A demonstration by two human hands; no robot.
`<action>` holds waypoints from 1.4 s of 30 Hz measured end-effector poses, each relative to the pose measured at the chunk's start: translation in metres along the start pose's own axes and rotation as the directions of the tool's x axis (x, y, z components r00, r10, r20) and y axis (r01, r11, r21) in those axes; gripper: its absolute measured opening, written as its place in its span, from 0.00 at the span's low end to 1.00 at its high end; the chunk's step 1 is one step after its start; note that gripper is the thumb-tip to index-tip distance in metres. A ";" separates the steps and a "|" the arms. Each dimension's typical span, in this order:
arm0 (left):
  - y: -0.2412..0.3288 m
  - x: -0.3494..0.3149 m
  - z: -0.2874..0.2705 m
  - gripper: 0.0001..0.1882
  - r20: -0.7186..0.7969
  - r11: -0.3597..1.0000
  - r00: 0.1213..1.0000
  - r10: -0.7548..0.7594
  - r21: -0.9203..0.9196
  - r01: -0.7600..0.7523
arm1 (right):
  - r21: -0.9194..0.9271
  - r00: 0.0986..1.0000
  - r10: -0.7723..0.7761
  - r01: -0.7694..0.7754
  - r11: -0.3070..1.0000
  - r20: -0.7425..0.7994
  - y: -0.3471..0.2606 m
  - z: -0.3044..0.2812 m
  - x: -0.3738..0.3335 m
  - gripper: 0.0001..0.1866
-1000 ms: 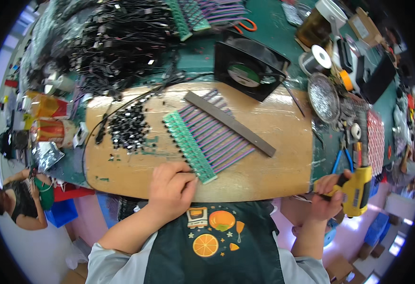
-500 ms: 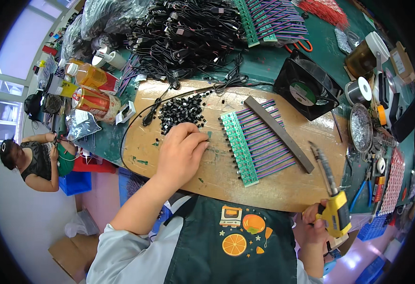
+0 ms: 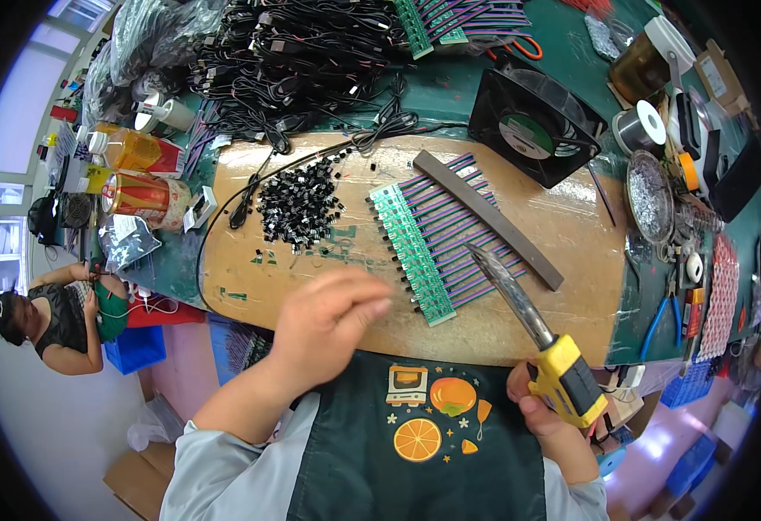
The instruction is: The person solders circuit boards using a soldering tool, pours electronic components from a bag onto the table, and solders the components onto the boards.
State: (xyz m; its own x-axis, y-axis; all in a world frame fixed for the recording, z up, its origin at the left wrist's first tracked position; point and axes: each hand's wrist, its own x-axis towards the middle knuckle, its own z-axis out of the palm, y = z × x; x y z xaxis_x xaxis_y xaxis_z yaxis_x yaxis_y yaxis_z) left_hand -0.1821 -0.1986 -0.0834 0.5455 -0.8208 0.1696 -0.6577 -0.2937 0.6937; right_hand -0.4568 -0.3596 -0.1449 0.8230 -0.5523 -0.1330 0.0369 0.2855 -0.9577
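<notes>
Gripping a yellow iron, the right hand has its fingers closed about the handle, just off the near edge of the wooden board; from these fingers the metal barrel slants away and to the left, its tip overlapping the wires in this view. The left hand hangs over the near part of the wooden board, its fingers curled and pointing right, the thumb close to the forefinger; owing to slight blur, whether a small part is pinched there cannot be told. Just right of the left fingertips lies the green strip, tilted, with small black parts along its left edge and the purple and dark wires leaving its right edge. Farther right of those fingers, a brown bar lies slantwise across the wires. Beyond the left knuckles is a pile of black connectors. Well beyond the fingers of both hands stands a black fan. Out to the right of the right fingers, on the green table, lie blue-handled pliers, with a round metal dish and a solder spool farther away.
</notes>
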 end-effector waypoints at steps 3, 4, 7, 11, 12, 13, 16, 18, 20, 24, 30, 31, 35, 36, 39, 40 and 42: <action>0.015 -0.016 0.014 0.05 0.280 0.806 0.939 -0.198 -0.498 0.319 | -0.430 0.979 0.059 0.031 0.902 0.195 -0.008 0.006 0.011 0.11; 0.018 -0.023 0.020 0.05 0.374 0.695 0.901 -0.219 -0.589 0.413 | -0.542 0.957 0.089 0.079 0.837 0.277 -0.019 0.012 0.019 0.13; 0.033 -0.028 0.034 0.05 0.555 0.436 0.790 -0.260 -0.663 0.609 | -0.499 0.948 0.128 0.037 0.866 0.293 -0.029 0.032 0.035 0.21; 0.033 -0.022 0.042 0.06 0.367 0.672 0.927 -0.073 -0.669 0.318 | -0.512 0.928 -0.030 0.232 0.827 0.371 -0.026 0.041 0.045 0.24; 0.034 -0.022 0.042 0.06 0.369 0.671 0.927 -0.071 -0.670 0.318 | -0.530 0.933 -0.050 0.246 0.811 0.356 -0.019 0.039 0.043 0.26; 0.035 -0.021 0.041 0.06 0.399 0.654 0.910 -0.110 -0.661 0.368 | -0.548 0.938 -0.070 0.259 0.795 0.341 -0.015 0.038 0.041 0.27; 0.035 -0.024 0.044 0.06 0.453 0.581 0.872 -0.185 -0.665 0.469 | -0.545 0.931 -0.058 0.261 0.797 0.360 -0.015 0.038 0.042 0.29; 0.033 -0.028 0.047 0.06 0.483 0.521 0.849 -0.214 -0.679 0.518 | -0.538 0.937 -0.027 0.223 0.813 0.348 -0.014 0.038 0.041 0.29; 0.031 -0.031 0.050 0.06 0.486 0.466 0.848 -0.212 -0.712 0.525 | -0.531 0.943 0.005 0.183 0.827 0.334 -0.013 0.038 0.038 0.29; 0.032 -0.024 0.046 0.06 0.414 0.651 0.903 -0.116 -0.655 0.384 | -0.454 0.957 0.182 -0.061 0.889 0.227 -0.028 0.045 0.041 0.20; 0.027 -0.022 0.042 0.08 0.233 0.877 0.963 0.132 -0.481 -0.004 | -0.322 0.923 0.320 -0.242 0.915 0.215 -0.022 0.043 0.038 0.08; 0.025 -0.022 0.042 0.10 0.199 0.896 0.958 0.204 -0.432 -0.101 | -0.273 0.921 0.320 -0.257 0.927 0.223 -0.020 0.042 0.036 0.08; 0.021 -0.025 0.045 0.13 0.112 0.899 0.933 0.343 -0.327 -0.291 | -0.147 0.914 0.357 -0.332 0.932 0.193 -0.020 0.044 0.033 0.08; 0.021 -0.025 0.044 0.13 0.113 0.899 0.932 0.343 -0.327 -0.292 | -0.146 0.914 0.356 -0.332 0.932 0.193 -0.019 0.044 0.033 0.08; 0.020 -0.021 0.041 0.13 0.113 0.884 0.912 0.394 -0.318 -0.342 | -0.225 0.922 0.325 -0.277 0.934 0.212 -0.018 0.043 0.033 0.07; 0.019 -0.020 0.040 0.13 0.101 0.889 0.917 0.386 -0.307 -0.341 | -0.193 0.924 0.332 -0.296 0.936 0.191 -0.020 0.043 0.033 0.08; 0.015 -0.019 0.039 0.12 0.091 0.894 0.922 0.377 -0.297 -0.336 | -0.159 0.924 0.343 -0.318 0.935 0.171 -0.024 0.041 0.031 0.08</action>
State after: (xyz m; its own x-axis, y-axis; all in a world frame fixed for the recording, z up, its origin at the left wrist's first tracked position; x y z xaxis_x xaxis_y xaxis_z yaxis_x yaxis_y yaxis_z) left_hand -0.2228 -0.2066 -0.1034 0.2077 -0.9120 0.3537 -0.6170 0.1584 0.7708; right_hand -0.4089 -0.3518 -0.1156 0.8696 -0.2785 -0.4078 -0.3172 0.3178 -0.8935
